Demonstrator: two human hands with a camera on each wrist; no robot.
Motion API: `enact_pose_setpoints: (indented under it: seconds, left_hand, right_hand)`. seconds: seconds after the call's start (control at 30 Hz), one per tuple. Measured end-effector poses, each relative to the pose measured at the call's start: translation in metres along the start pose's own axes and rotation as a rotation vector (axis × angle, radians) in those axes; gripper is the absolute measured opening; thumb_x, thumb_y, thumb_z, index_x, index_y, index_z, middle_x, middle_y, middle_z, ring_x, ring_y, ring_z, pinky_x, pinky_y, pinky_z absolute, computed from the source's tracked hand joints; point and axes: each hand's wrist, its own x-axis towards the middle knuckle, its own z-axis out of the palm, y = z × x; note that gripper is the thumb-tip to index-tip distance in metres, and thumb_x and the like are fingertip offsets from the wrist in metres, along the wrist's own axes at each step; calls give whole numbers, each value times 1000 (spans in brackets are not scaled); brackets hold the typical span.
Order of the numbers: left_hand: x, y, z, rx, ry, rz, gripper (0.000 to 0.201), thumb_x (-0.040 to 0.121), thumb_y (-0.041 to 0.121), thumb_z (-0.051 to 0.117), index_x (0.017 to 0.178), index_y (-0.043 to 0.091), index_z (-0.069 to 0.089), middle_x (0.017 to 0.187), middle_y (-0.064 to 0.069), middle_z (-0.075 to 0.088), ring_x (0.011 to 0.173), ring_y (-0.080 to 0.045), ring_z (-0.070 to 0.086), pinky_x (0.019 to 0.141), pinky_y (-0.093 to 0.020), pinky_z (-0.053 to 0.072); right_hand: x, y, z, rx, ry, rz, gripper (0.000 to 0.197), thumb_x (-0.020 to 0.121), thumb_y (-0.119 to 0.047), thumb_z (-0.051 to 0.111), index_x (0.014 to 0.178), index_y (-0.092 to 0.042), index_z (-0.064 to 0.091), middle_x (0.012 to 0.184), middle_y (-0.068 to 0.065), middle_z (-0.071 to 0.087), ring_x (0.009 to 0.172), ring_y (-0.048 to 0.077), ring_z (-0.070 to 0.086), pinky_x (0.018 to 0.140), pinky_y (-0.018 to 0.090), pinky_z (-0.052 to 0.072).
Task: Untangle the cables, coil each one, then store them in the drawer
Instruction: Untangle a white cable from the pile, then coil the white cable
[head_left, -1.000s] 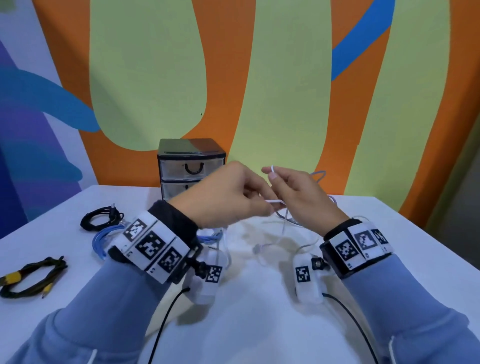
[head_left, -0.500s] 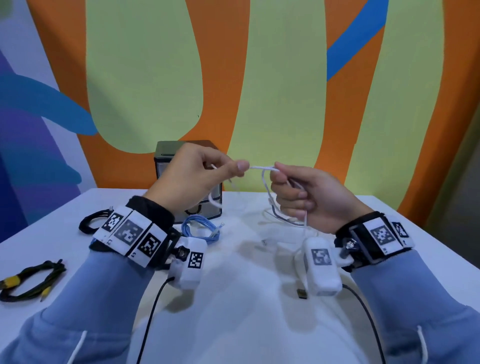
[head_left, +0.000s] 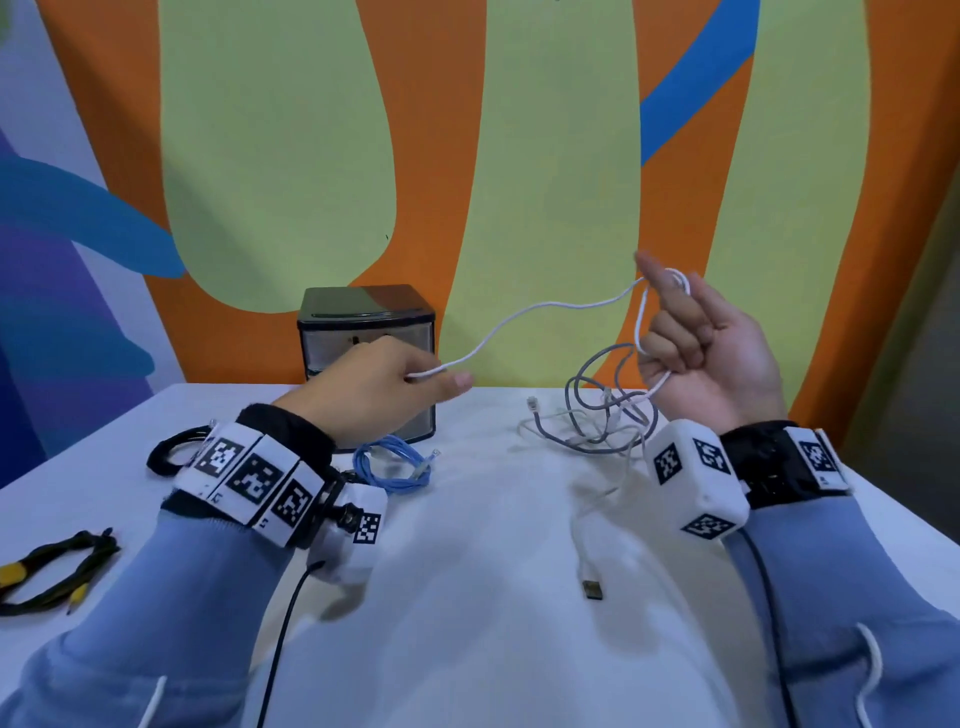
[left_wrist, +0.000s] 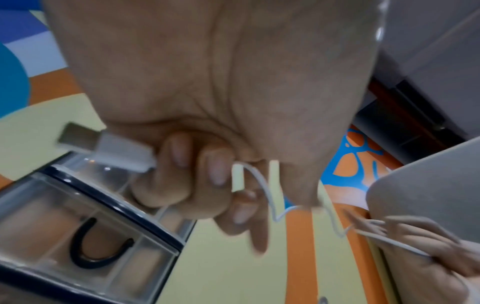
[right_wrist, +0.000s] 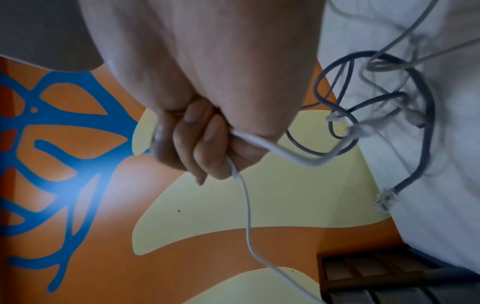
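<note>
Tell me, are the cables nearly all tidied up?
Partly. The black cable, yellow-black cable and blue cable lie coiled. The left hand and right hand are pulling out the white cable. The grey tangle and the drawer, still closed, remain.

The left hand covered part of the drawer unit front. The black-and-yellow cable was cut off by the head view's left edge. The right index fingertip was motion-blurred. The black coil was partly hidden behind the left wrist.
</note>
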Motion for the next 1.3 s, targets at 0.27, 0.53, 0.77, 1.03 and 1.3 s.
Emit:
enact_pose_setpoints:
  seconds: [0.27, 0.53, 0.77, 1.03, 1.3]
  left_hand:
    - [-21, 39, -3, -145, -196, 271, 24, 99, 52, 67, 94, 36, 84, 59, -6, 28, 56, -24, 21, 51, -28, 19]
    - [-30, 52, -3, -308, -191, 452, 21, 101, 31, 71, 90, 19, 84, 58, 14, 31, 59, -20, 21, 49, -24, 30]
    - [-12, 38, -2, -551, 181, 406, 34, 101, 35, 62, 89, 5, 73, 52, 17, 47, 53, -12, 28, 50, -27, 25]
    - [12, 6, 12, -507, 383, 288, 30, 105, 34, 65, 87, 12, 75, 61, 3, 48, 58, -17, 33, 57, -28, 30]
    - [19, 4, 25, -206, 405, 301, 20, 98, 51, 66, 93, 35, 78, 109, 3, 59, 109, -17, 51, 95, -25, 42]
  right_hand:
    - [8, 15, -2, -98, 221, -134, 33, 114, -25, 36, 134, 0, 43, 70, -3, 69, 41, 3, 43, 45, 14, 38]
    - [0, 64, 24, -796, 122, -78, 24, 114, -15, 40, 109, 0, 57, 95, 17, 80, 89, 24, 79, 79, 25, 62]
    - [-7, 75, 34, -1084, -102, 117, 33, 112, -23, 47, 123, 0, 68, 67, 12, 67, 43, 17, 40, 50, 25, 33]
    - [-11, 74, 47, -443, -211, 409, 33, 111, -34, 37, 85, -17, 50, 55, -7, 30, 43, 10, 8, 49, 28, 9]
    - [-10, 76, 44, -369, -183, 369, 37, 107, -38, 44, 77, -19, 54, 56, -10, 27, 43, 9, 8, 41, 23, 11]
